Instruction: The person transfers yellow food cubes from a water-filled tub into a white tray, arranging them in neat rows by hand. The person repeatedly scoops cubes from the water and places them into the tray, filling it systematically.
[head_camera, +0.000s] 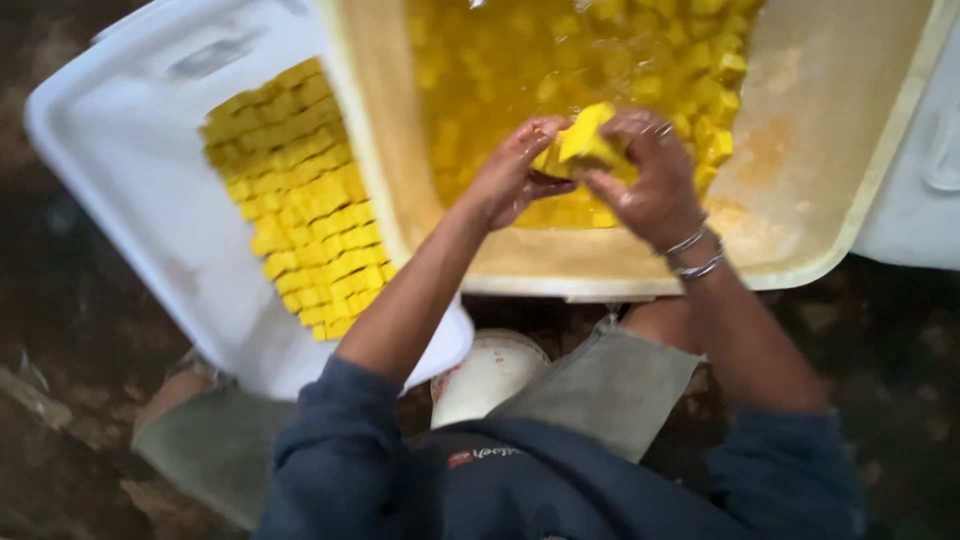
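Both my hands meet over a large cream tub (800, 270) filled with yellow liquid and several floating yellow cubes (700, 90). My left hand (510, 175) and my right hand (645, 180) together hold a few wet yellow cubes (582, 140) just above the liquid. Silver bangles sit on my right wrist. To the left, a white tray (130, 170) carries neat rows of stacked yellow cubes (300, 200).
A white bucket (490, 375) stands under the tub between my knees. Another white container edge (920, 180) shows at the right. The ground around is dark and wet.
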